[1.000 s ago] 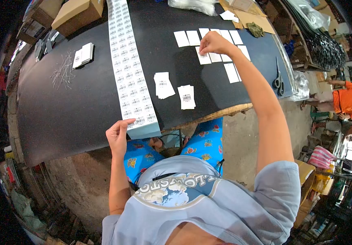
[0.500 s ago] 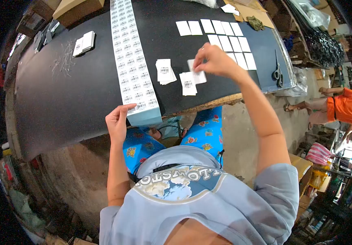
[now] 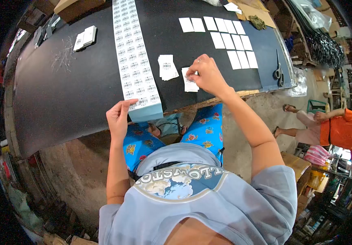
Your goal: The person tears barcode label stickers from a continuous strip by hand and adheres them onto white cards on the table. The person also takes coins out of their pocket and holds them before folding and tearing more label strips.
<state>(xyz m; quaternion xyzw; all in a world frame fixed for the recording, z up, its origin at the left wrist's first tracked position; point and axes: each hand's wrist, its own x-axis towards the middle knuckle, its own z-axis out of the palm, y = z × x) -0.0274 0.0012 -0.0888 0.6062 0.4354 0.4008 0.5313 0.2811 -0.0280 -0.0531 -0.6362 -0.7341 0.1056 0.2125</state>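
Note:
My left hand (image 3: 119, 118) pinches the near end of a long strip of barcode stickers (image 3: 134, 61), its thumb and forefinger at the left edge where the pale-blue backing (image 3: 146, 113) folds over the table edge. My right hand (image 3: 208, 75) is closed over a small pile of white cards (image 3: 191, 86), fingertips together on the top card. Those fingers partly cover its printed face. Between the strip and this pile lies another pile of barcoded cards (image 3: 167, 67), slightly fanned.
Rows of blank white cards (image 3: 227, 41) lie on the black tabletop (image 3: 82, 94). Scissors (image 3: 278, 73) rest at the right edge. Farther left are a card stack (image 3: 85, 38) and thin clear threads (image 3: 64, 57). A person in orange (image 3: 339, 128) is off to the right.
My right hand has come down and toward me, bringing a white card onto the small pile. My left hand keeps its hold on the strip. The person in orange has shifted position.

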